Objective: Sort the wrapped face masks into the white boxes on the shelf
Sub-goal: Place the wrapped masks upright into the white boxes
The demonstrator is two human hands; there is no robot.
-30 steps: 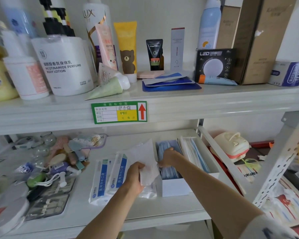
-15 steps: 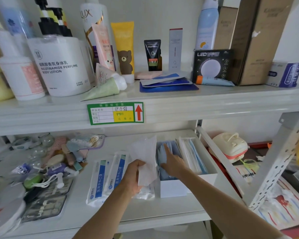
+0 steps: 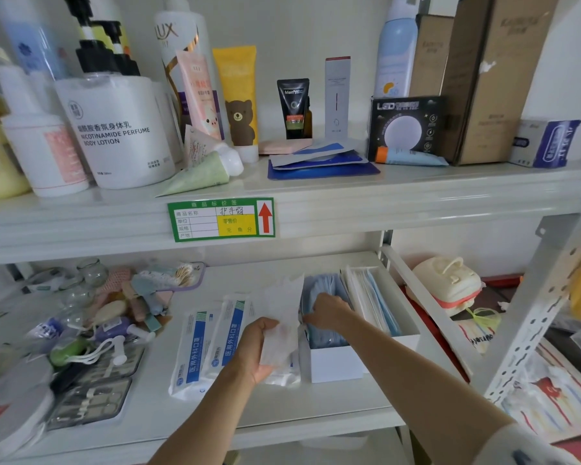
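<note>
On the lower shelf stand two white boxes side by side. The near box [image 3: 336, 364] holds blue wrapped masks [image 3: 319, 293]; the far box [image 3: 406, 333] holds white and blue wrapped masks on edge. My right hand [image 3: 327, 308] reaches into the near box, fingers down among the blue masks. My left hand [image 3: 260, 347] holds a white wrapped mask [image 3: 282, 317] upright just left of that box. Two wrapped mask packs with blue stripes [image 3: 212, 344] lie flat on the shelf under and left of my left hand.
Small toiletries, glass jars and a manicure set [image 3: 91, 394] crowd the left of the lower shelf. The upper shelf [image 3: 349, 196] carries bottles, tubes and cartons, with a green price label [image 3: 220, 219] on its edge. A slanted shelf brace [image 3: 426, 313] runs right of the boxes.
My right hand has shifted a little inside the near box, pressing into the blue masks. My left hand keeps the white wrapped mask in about the same place.
</note>
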